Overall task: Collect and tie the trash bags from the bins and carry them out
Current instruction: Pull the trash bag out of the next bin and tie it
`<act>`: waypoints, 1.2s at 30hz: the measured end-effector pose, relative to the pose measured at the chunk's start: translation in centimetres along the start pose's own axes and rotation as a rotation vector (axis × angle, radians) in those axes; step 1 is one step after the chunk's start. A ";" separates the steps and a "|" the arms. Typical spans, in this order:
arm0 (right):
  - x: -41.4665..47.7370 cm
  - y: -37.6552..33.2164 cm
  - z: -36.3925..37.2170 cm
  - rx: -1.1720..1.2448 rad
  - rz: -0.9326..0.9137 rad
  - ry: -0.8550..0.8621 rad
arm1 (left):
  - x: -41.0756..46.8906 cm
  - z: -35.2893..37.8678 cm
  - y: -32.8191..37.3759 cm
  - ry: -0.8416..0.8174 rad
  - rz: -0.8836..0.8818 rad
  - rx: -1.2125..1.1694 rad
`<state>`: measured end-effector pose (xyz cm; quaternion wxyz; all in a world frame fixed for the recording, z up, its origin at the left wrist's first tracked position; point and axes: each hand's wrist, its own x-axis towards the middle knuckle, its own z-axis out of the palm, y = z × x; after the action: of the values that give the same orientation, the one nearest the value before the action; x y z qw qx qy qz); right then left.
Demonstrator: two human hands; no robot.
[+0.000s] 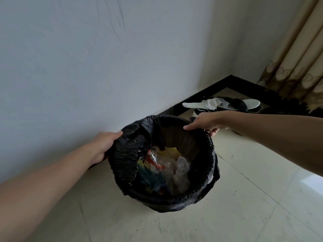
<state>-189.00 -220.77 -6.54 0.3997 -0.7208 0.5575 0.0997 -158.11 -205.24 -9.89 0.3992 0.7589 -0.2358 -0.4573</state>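
A round bin lined with a black trash bag point(201, 151) stands on the floor close to the wall. Inside lies crumpled clear plastic and coloured wrappers point(167, 170). My left hand point(104, 142) grips the loosened, bunched bag edge at the bin's left rim, thumb on top. My right hand point(204, 122) holds the bag at the far right rim, thumb inside and fingers curled over the outside. The bag's near and right edges are still folded over the rim.
A pale wall point(87, 67) rises right behind the bin. White slippers and dark cloth point(225, 103) lie in the corner by the black skirting. A beige curtain point(297, 63) hangs at the right. Pale floor tiles point(244, 198) spread to the right and in front.
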 end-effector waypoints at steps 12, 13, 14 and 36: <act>-1.1 2.3 -1.7 0.319 0.100 -0.427 | 2.3 -0.2 3.6 0.529 0.160 -0.216; -1.3 2.2 -1.9 0.302 0.099 -0.442 | 2.2 -0.1 4.1 0.516 0.143 -0.271; -1.4 2.3 -2.0 0.267 0.100 -0.425 | 2.1 0.0 4.6 0.505 0.132 -0.315; -3.1 2.7 -4.5 0.175 0.116 -0.316 | -3.3 2.2 5.6 0.489 0.739 0.532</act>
<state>-193.88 -221.77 -2.97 0.5372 -0.6251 0.5350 0.1855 -161.56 -206.92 -4.18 0.3709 0.7849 -0.4960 -0.0191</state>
